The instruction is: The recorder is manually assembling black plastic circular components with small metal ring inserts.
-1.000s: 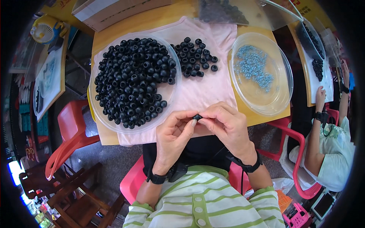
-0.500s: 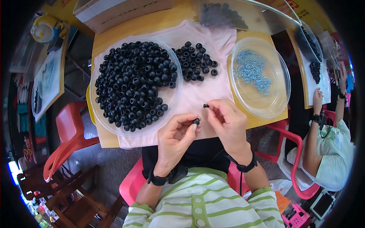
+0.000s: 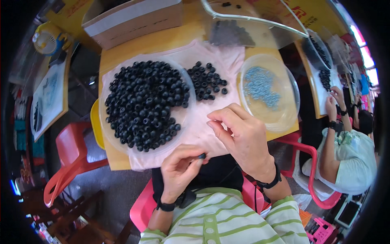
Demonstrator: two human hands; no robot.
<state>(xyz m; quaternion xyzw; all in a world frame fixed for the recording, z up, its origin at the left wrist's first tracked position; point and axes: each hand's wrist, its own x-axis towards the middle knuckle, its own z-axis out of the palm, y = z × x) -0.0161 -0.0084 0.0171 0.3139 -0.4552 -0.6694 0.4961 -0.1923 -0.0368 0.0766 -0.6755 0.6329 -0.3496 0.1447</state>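
My left hand is closed at the near edge of the table, pinching a small black bead between thumb and fingertips. Above the pink cloth, my right hand is curled with thumb and index finger close together. Whatever its fingertips may hold is too small to make out. A round clear tray to the left carries a big heap of black beads. Beyond my hands, a loose group of black beads lies directly on the cloth.
On the right stands a round clear container with small pale-blue pieces. A cardboard box and a clear bin line the far side. A co-worker sits at another table on the right. A red chair stands at left.
My left hand has moved a little nearer and left with its bead. My right hand has shifted slightly left, and the small black piece at its fingertips no longer shows. The view has tilted.
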